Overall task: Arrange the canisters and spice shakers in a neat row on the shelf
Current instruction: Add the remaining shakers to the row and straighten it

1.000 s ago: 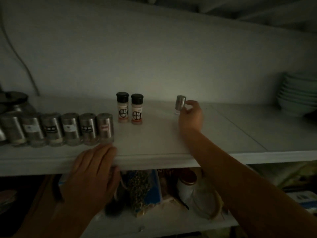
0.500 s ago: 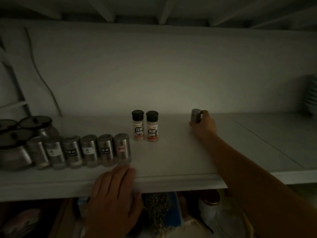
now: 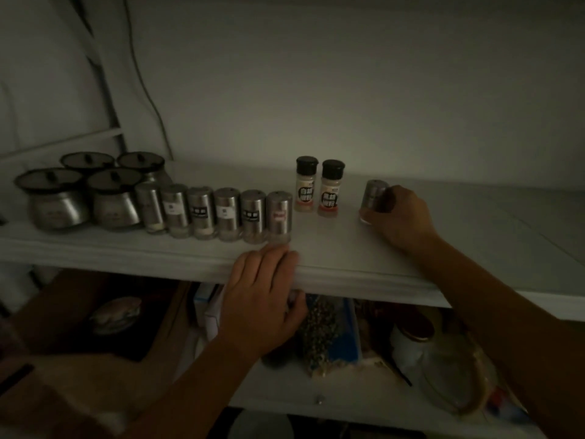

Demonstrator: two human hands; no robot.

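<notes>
Several steel spice shakers [image 3: 227, 213] stand in a row near the front of the white shelf [image 3: 342, 248]. Left of them sit several lidded steel canisters [image 3: 60, 204] in a cluster. Two black-capped plastic spice bottles [image 3: 319, 188] stand side by side behind the row's right end. My right hand [image 3: 399, 217] grips a lone steel shaker [image 3: 373, 196] upright on the shelf, right of the bottles. My left hand [image 3: 262, 296] rests flat on the shelf's front edge, just below the last shaker in the row, holding nothing.
A dark cable [image 3: 145, 87] hangs down the back wall at left. The lower shelf holds a bag of dried spices [image 3: 319, 337], a white jar [image 3: 408, 340] and other packets. The light is dim.
My right hand has drawn the lone shaker forward and slightly left along the shelf. The view has shifted left, bringing the canisters fully into sight. My left hand stays on the edge.
</notes>
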